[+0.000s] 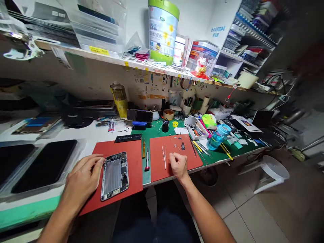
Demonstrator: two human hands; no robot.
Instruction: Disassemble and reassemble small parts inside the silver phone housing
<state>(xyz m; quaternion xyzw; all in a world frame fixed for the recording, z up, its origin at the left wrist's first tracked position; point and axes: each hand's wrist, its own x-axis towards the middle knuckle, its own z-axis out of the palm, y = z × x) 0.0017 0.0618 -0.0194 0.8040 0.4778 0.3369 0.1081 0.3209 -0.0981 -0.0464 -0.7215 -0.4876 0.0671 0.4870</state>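
Observation:
An opened phone (115,175) lies with its inside facing up on the left red mat (135,168). My left hand (83,175) is beside it, fingers together and bent against its upper left edge. On the right red mat (157,145) my right hand (179,164) is closed, fingers curled; whatever it may hold is hidden. Just left of that hand lie white tweezers (164,157). Small dark parts (182,146) rest above it. Between the mats are a gold screwdriver (144,148) and a silver-and-red screwdriver (147,160). A black battery (128,138) lies above the left mat.
At the left, large dark-screened devices (45,165) lie on the bench. Behind the mats are a yellow spray can (118,99) and a propped phone (140,115). Toward the right stand a blue bottle (217,137), a tool box (197,132) and a white stool (272,168). A loaded shelf (101,57) overhangs the bench.

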